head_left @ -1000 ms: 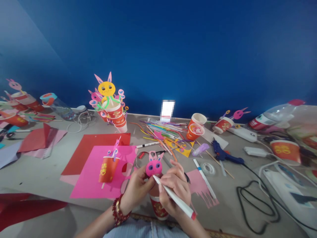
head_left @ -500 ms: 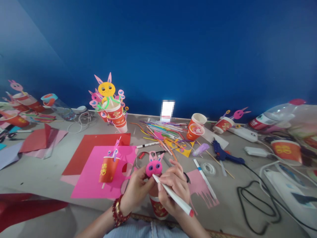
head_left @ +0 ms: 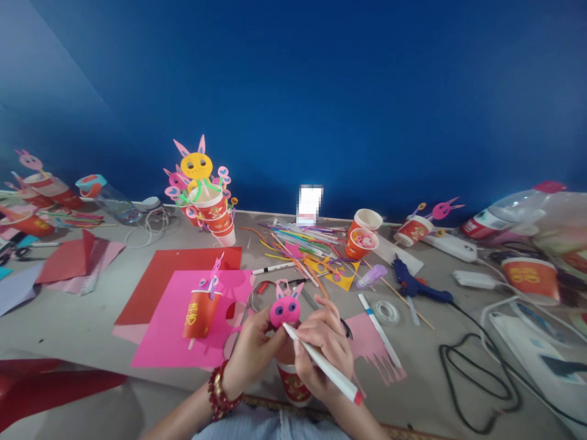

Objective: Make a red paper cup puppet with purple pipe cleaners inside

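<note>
Between the thumb and fingers of my left hand (head_left: 257,346) is a pink bunny face (head_left: 285,310) with dark eyes and light pink ears. My right hand (head_left: 324,347) is closed on a white marker (head_left: 328,370) with a red end; the marker's tip touches or nearly touches the lower part of the face. Below the face, a red paper cup (head_left: 293,384) stands between my wrists, partly hidden by my hands. To the left, another red cup (head_left: 200,313) lies on a bright pink sheet (head_left: 160,330).
A blue glue gun (head_left: 419,288) with a black cord lies at the right. Colourful pipe cleaners (head_left: 305,239) are heaped at the back, near stacked cups (head_left: 362,243). Decorated cups with a yellow bunny face (head_left: 197,165) stand back left. A blue-banded marker (head_left: 380,330) lies right of my hands.
The red end of the marker has shifted slightly right and down. Both hands keep their hold on the bunny face and marker.
</note>
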### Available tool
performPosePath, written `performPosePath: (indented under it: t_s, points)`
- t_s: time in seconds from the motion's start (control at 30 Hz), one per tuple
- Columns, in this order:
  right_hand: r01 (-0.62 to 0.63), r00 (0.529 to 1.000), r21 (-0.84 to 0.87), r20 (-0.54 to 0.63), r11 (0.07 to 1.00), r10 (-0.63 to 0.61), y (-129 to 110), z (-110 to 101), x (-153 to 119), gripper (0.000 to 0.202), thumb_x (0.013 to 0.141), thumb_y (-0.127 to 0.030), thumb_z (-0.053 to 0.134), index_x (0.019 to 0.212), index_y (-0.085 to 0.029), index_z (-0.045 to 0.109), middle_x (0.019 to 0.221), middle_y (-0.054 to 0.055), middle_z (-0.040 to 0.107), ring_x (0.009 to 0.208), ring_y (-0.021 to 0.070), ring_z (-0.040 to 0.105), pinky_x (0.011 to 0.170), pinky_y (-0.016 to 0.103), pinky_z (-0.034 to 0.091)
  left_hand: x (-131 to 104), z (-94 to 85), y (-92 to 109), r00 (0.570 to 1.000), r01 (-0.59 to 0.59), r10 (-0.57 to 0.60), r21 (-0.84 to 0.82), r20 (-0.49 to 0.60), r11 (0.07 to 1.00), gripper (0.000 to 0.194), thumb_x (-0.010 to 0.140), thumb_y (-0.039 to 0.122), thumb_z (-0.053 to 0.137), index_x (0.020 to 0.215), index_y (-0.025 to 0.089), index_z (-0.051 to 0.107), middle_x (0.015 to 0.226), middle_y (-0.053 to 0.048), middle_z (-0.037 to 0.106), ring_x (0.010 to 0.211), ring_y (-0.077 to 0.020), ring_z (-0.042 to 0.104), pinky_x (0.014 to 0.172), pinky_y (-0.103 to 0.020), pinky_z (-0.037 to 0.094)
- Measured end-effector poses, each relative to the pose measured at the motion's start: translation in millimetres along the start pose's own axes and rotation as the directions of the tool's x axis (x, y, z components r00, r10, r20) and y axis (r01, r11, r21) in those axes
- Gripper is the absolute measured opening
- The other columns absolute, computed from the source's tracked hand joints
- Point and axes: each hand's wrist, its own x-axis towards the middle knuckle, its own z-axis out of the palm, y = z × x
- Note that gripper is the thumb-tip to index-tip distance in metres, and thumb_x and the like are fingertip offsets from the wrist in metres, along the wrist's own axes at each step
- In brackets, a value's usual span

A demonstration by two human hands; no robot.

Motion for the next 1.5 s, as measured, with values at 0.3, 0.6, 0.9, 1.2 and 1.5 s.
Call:
performPosePath:
  t_s: [0.3, 0.6, 0.9, 1.2, 1.5]
  points:
    - [-0.010, 1.000, 0.013, 0.011, 1.000, 0.010, -1.9, 0.9, 3.3, 0.022, 0.076, -0.004, 0.057, 0.084, -0.025, 0.057, 0.063, -0.006, 0.068, 0.058, 0.0146, 0.061, 0.101, 0.056, 0.047, -0.8, 1.6, -0.8, 1.000, 0.005, -0.004, 0.023, -0.011, 1.000, 0.016, 0.087, 0.024, 0.061, 0.073, 0.017, 0.060, 0.072, -0.001, 0.065, 0.068, -0.0158, 0.059, 0.064, -0.023, 0.048]
    - [-0.004, 1.000, 0.009, 0.021, 1.000, 0.003, 0.6, 2.6, 0.7, 0.023, 0.077, -0.006, 0.057, 0.086, -0.027, 0.058, 0.066, -0.007, 0.069, 0.061, 0.0156, 0.062, 0.103, 0.057, 0.046, -1.2, 0.9, 0.7, 0.999, -0.017, 0.019, 0.064, -0.033, 0.998, 0.015, 0.088, 0.024, 0.060, 0.076, 0.016, 0.063, 0.074, -0.002, 0.069, 0.069, -0.0161, 0.060, 0.062, -0.022, 0.047]
    - [0.006, 1.000, 0.028, 0.009, 1.000, -0.006, 1.4, -1.0, -2.0, 0.023, 0.078, -0.005, 0.057, 0.088, -0.025, 0.058, 0.067, -0.006, 0.068, 0.061, 0.0157, 0.062, 0.099, 0.056, 0.047, -1.2, 0.2, -0.6, 0.999, -0.008, 0.009, 0.016, -0.032, 1.000, 0.019, 0.090, 0.029, 0.061, 0.078, 0.016, 0.067, 0.076, -0.003, 0.070, 0.071, -0.0169, 0.065, 0.064, -0.023, 0.050]
    - [-0.252, 0.951, 0.029, -0.176, 0.967, 0.253, 23.4, -8.6, -35.7, 0.026, 0.102, -0.027, 0.041, 0.117, -0.024, 0.062, 0.098, 0.008, 0.076, 0.099, 0.0286, 0.069, 0.092, 0.053, 0.051, 1.4, -0.1, 2.4, 0.989, 0.145, -0.138, -0.169, 0.053, 0.975, 0.030, 0.088, 0.044, 0.066, 0.092, 0.015, 0.073, 0.086, -0.010, 0.080, 0.075, -0.0226, 0.075, 0.065, -0.026, 0.058]
    - [-0.469, 0.868, 0.120, 0.249, 0.875, 0.431, 23.5, -26.8, -74.1, 0.076, 0.086, -0.061, 0.065, 0.145, -0.020, 0.038, 0.128, 0.016, 0.065, 0.113, 0.0323, 0.067, 0.090, 0.042, 0.059, 4.8, -8.7, 2.9, 0.993, 0.112, -0.110, -0.077, 0.035, 0.991, 0.032, 0.091, 0.045, 0.064, 0.094, 0.015, 0.076, 0.087, -0.009, 0.080, 0.080, -0.0232, 0.075, 0.074, -0.029, 0.059]
